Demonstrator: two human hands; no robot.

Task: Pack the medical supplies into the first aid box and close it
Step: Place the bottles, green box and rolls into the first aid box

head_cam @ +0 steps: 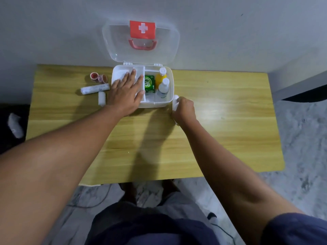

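Note:
The white first aid box stands open at the table's back, its clear lid with red cross label leaning on the wall. Inside are a green packet, a yellow bottle and a white bottle. My left hand lies flat, fingers spread, on the white tray insert in the box's left half. My right hand is closed around a white roll just right of the box's front corner. Left of the box lie two white bandage rolls and two tape rolls.
The wooden table stands against a grey wall, with bare surface to the right and front. A dark object with a white patch sits off the table's left edge. Cables run across the marbled floor below.

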